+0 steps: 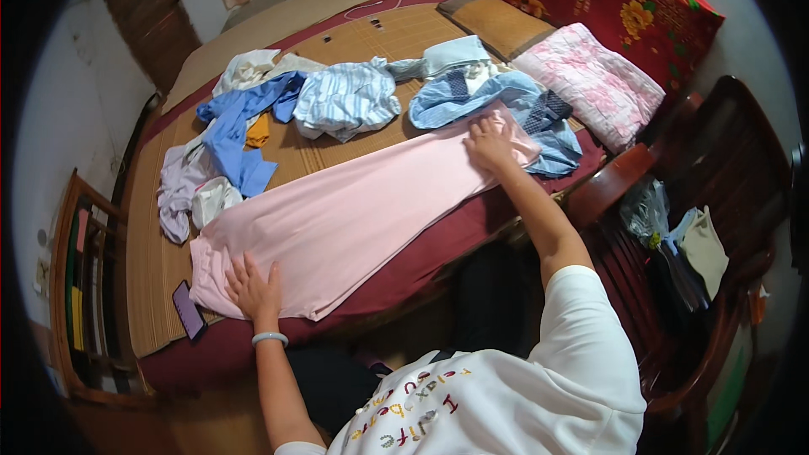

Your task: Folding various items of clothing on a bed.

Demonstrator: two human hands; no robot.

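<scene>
Pink garment was stretched out slantwise along the near side of the bed, its long axis running from my left hand up to my right hand, so neither was nearer. Hands well apart: left flat, fingers spread; right palm-down, couldn't tell if it pinched cloth. Light-blue clothes crowded the right end; a phone lay by the left.

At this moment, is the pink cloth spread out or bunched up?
Spread out: the pink cloth lies long and mostly smooth, left hand at one end, right hand at the other.
</scene>
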